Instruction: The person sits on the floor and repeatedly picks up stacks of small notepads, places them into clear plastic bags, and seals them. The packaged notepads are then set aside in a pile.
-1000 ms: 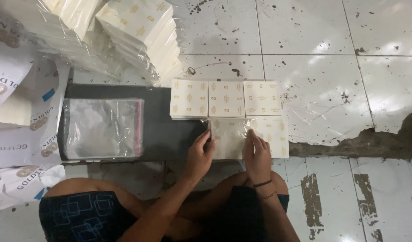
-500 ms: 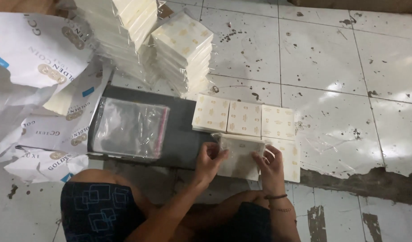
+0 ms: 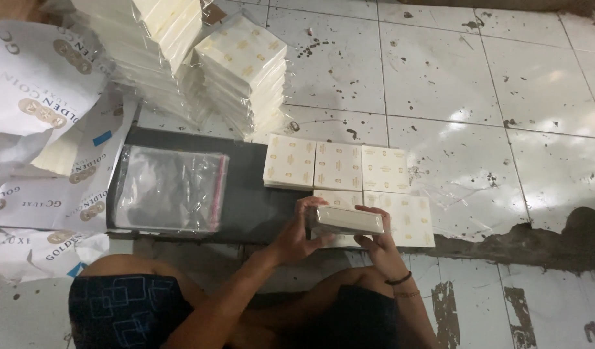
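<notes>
Both your hands are up off the floor with one cream packet stack (image 3: 346, 220) pinched between them, seen edge-on. Left hand (image 3: 296, 234) grips its left end, fingers curled round the near side, thumb on top. Right hand (image 3: 374, 242) cups the right end from below, fingers wrapped round the far edge. Neither hand is free; both are closed on the same stack.

It hangs just above the front row of the cream packets laid flat on the floor (image 3: 349, 178): three side by side in the back row, more in the front row partly hidden under your hands. They sit partly on the dark mat (image 3: 259, 200), partly on a clear film sheet (image 3: 465, 207) spread over the white tiles (image 3: 440, 77).

Left of you, well apart from your hands, an empty clear plastic bag (image 3: 169, 189) with a red seal strip lies flat on the mat. Beyond it, tall stacks of wrapped cream packets (image 3: 242, 71). White printed paper wrappers (image 3: 45, 123) pile up at far left.

Step, as I read it: squaring up a lifted bundle in both hands, mid-handling, not yet set down or bagged. Next move likely calls for keeping even pressure on both ends so the stack does not fan out, and one hand must let go before you can reach the bag.
</notes>
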